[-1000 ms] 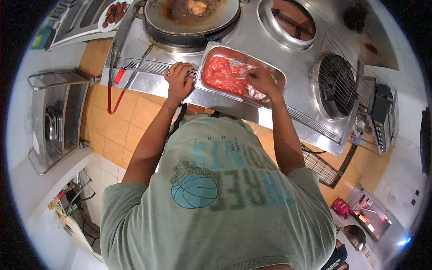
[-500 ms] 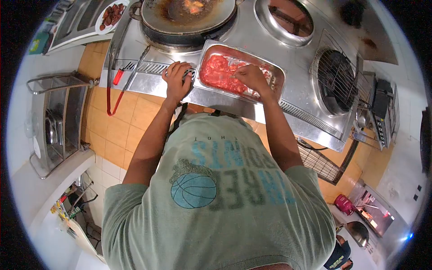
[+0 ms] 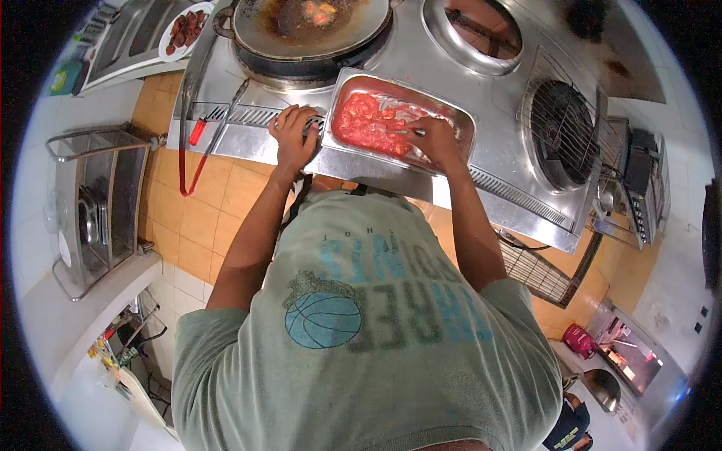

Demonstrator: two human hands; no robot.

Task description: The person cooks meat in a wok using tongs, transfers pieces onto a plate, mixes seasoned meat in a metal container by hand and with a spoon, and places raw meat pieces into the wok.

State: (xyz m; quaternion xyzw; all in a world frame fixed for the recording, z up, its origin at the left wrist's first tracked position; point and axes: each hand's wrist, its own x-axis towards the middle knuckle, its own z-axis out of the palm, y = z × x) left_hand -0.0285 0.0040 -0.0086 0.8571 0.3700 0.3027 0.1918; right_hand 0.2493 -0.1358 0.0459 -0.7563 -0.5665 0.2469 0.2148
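Note:
A rectangular metal tray (image 3: 340, 140) rests on the steel stove top and holds a red, wet minced mixture (image 3: 366, 124). Over its right half is my right hand (image 3: 436, 140), its fingers closed on a thin metal utensil (image 3: 410, 132) that reaches into the mixture. My left hand (image 3: 294, 135) lies on the stove's front edge just left of the tray, fingers spread, with nothing seen in it. Behind the tray a large wok (image 3: 282, 30) holds brown oil and an orange-red piece of food (image 3: 320, 13).
Tongs with red handles (image 3: 197, 132) hang over the front edge at the left. A white plate (image 3: 167, 51) of browned pieces stands farther left. Right of the tray are a round burner opening (image 3: 434, 37) and a wire grill (image 3: 560, 128). A person (image 3: 569, 427) is at the lower right.
My right hand has moved slightly right within the tray, after moving left before that. The left hand stays at the stove's edge.

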